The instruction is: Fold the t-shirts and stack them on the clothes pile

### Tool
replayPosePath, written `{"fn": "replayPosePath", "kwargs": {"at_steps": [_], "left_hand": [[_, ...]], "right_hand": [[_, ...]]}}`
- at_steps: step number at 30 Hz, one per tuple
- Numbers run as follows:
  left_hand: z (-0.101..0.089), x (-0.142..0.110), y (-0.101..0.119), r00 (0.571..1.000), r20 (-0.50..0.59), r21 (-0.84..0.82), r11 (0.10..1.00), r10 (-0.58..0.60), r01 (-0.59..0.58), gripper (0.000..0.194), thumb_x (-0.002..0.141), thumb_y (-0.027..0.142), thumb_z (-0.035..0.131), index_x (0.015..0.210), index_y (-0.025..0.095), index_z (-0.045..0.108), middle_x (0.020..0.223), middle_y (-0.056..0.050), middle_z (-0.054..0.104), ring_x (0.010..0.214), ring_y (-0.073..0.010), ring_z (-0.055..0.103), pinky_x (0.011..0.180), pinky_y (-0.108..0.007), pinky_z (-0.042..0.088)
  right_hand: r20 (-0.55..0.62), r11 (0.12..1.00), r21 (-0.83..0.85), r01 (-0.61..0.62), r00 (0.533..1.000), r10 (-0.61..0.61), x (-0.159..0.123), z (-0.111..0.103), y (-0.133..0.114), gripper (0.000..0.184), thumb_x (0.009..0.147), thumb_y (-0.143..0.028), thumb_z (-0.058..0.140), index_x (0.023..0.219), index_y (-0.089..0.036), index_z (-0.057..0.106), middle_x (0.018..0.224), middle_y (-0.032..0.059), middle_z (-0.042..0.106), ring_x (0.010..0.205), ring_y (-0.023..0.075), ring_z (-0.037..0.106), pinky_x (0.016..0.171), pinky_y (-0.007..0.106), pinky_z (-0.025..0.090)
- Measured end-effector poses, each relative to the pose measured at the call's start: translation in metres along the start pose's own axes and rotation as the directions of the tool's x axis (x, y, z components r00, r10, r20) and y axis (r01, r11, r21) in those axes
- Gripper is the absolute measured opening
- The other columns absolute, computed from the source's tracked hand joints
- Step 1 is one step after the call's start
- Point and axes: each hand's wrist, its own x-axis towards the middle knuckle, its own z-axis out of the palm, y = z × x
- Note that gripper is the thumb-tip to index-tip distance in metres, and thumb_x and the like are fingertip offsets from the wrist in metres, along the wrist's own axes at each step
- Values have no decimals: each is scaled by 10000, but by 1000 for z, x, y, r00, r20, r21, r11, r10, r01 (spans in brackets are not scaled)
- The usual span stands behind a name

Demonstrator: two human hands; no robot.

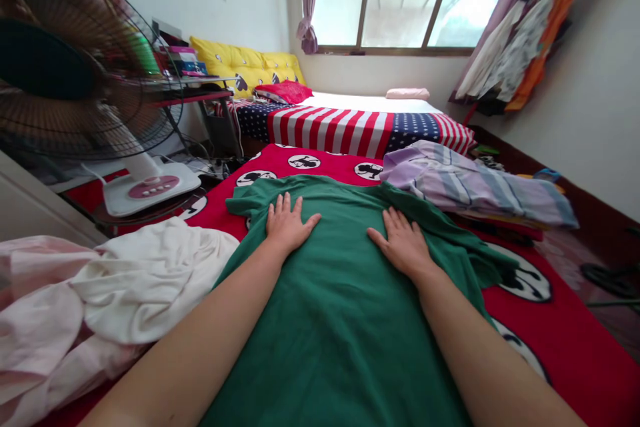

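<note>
A green shirt [340, 307] lies spread out on a red bedsheet with black-and-white round prints [565, 340]. My left hand [287, 223] rests flat on the shirt's upper left part, fingers stretched and slightly apart. On the upper right part my right hand [403, 243] lies flat too, fingers extended. Neither hand holds anything; both palms press on the cloth. Both forearms reach out over the shirt from the bottom of the view.
A heap of white and pale pink clothes [100, 300] lies at the left. A striped lilac garment [470, 180] sits at the right. A standing fan [75, 60] is close at the left. Beyond is a second bed with a stars-and-stripes sheet [350, 127] and yellow pillows [240, 63].
</note>
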Motion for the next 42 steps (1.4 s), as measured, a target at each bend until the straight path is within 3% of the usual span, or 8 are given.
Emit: {"fn": "replayPosePath", "kwargs": {"at_steps": [4, 9, 15, 24, 27, 30, 36, 42], "left_hand": [[3, 1, 0, 993, -29, 3, 993, 117, -117, 781, 875, 725, 215, 1497, 259, 297, 1592, -69, 154, 1464, -316, 74, 1161, -540, 92], [10, -1, 3, 971, -67, -4, 973, 231, -232, 694, 907, 665, 240, 1474, 279, 346, 1579, -66, 215, 1456, -286, 152, 1165, -517, 107], [10, -1, 4, 977, -62, -21, 978, 204, -206, 691, 899, 674, 243, 1475, 304, 336, 1584, -44, 202, 1458, -280, 141, 1165, -514, 109], [8, 0, 3, 979, -44, -42, 979, 199, -201, 690, 890, 682, 247, 1471, 320, 336, 1583, -20, 210, 1456, -283, 141, 1164, -512, 103], [8, 0, 3, 979, -47, -55, 978, 199, -201, 697, 883, 688, 253, 1470, 322, 338, 1583, -31, 210, 1455, -289, 145, 1161, -517, 108], [7, 0, 3, 977, -44, -66, 976, 207, -210, 705, 884, 684, 250, 1475, 308, 335, 1585, -50, 202, 1455, -294, 140, 1158, -523, 105], [6, 0, 2, 979, -17, -63, 977, 201, -202, 717, 878, 690, 218, 1479, 313, 322, 1588, -29, 196, 1455, -303, 134, 1157, -522, 103], [-3, 1, 4, 973, 95, -9, 978, 210, -210, 746, 887, 687, 158, 1516, 289, 212, 1606, -63, 86, 1466, -304, 64, 1155, -527, 67]], "right_hand": [[-66, 999, -12, -50, 997, 49, 1, 2, 9, 707, 947, -544, 300, 1480, -80, 300, 1560, 128, 254, 1439, 272, 219, 1145, 521, 198], [-133, 982, 106, 154, 981, -140, 1, -2, -10, 593, 957, -469, 342, 1460, -154, 339, 1556, 94, 276, 1453, 246, 185, 1129, 589, 192], [69, 898, 180, 401, 906, -418, 45, -7, -36, 619, 961, -533, 278, 1496, -222, 277, 1581, 58, 206, 1464, 235, 137, 1140, 572, 171], [124, 994, 61, 89, 988, -96, 114, -1, -51, 752, 935, -623, 228, 1525, -159, 175, 1599, 97, 101, 1468, 272, 78, 1147, 546, 115], [68, 995, 72, 71, 995, -76, 87, -9, -62, 751, 937, -609, 246, 1524, -146, 172, 1599, 112, 80, 1468, 294, 57, 1127, 596, 136], [-8, 976, 13, 218, 976, -218, 29, -15, -59, 694, 949, -575, 259, 1519, -182, 205, 1600, 74, 98, 1472, 259, 62, 1135, 593, 138], [67, 983, -118, 141, 989, -133, -87, -10, 22, 684, 945, -569, 267, 1519, -200, 218, 1592, 45, 152, 1469, 235, 106, 1156, 537, 172], [2, 986, -166, -3, 1000, 3, -119, -7, 68, 647, 963, -524, 226, 1522, -200, 199, 1592, 46, 157, 1468, 216, 117, 1151, 535, 192]]}}
